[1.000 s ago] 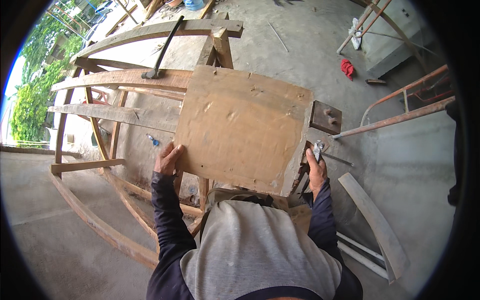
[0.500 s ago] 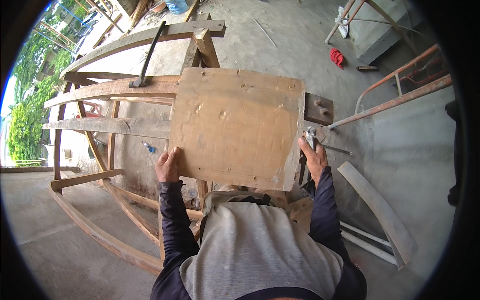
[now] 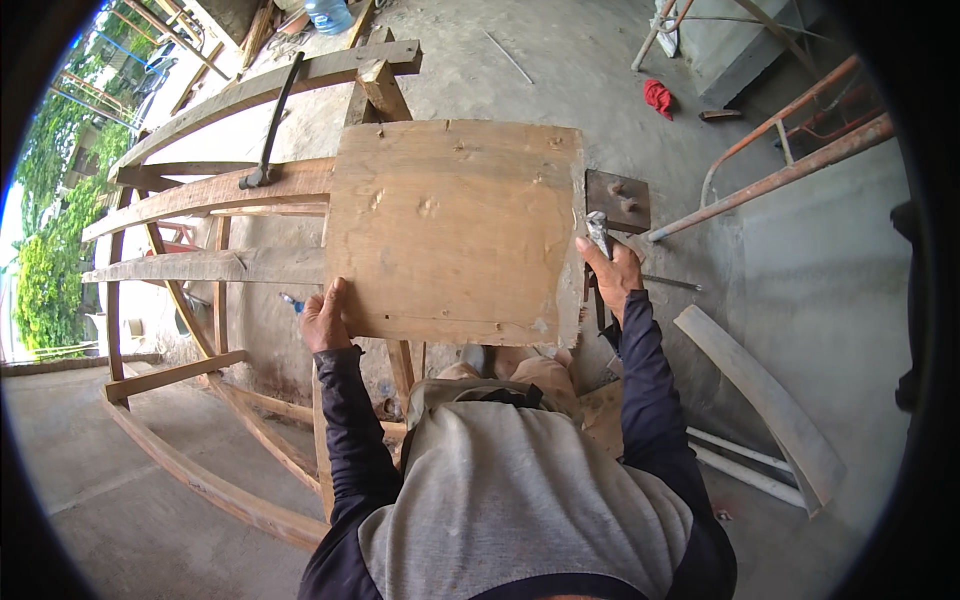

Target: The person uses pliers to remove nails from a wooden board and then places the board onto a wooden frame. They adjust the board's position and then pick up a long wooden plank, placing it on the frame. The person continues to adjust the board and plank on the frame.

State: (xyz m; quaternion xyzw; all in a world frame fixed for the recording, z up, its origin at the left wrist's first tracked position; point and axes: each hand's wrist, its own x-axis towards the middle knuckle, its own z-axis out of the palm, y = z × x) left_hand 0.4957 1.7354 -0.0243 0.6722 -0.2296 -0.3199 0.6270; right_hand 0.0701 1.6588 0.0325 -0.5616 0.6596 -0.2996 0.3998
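Head view is looking down on a curved timber frame [image 3: 215, 190] of rough, weathered beams standing on a grey concrete floor [image 3: 560, 60]. A square plywood board [image 3: 455, 230], pale brown, scuffed and stained, is lying flat across the frame's beams, right in front of the person. A long curved plank [image 3: 765, 395] is lying on the floor to the right, and rusty orange metal bars [image 3: 790, 150] are slanting across above it.

Both arms, in dark sleeves, are reaching up from the lower edge. The left hand [image 3: 325, 320] is gripping the board's lower left corner, fingers curled together over the edge and thumb pressing on top. The right hand [image 3: 612, 272] is sitting at the board's right edge, fingers closed around a small grey metal tool [image 3: 598, 232] that is sticking up beside the board; what kind of tool it is cannot be told.

A dark crowbar [image 3: 272, 125] is lying across the upper beams, left of the board. A dark square metal plate [image 3: 617, 200] is lying just right of the board's upper corner. A red rag [image 3: 657, 97] is lying crumpled on the floor further off, and a blue bottle [image 3: 328, 15] is standing at the top edge.
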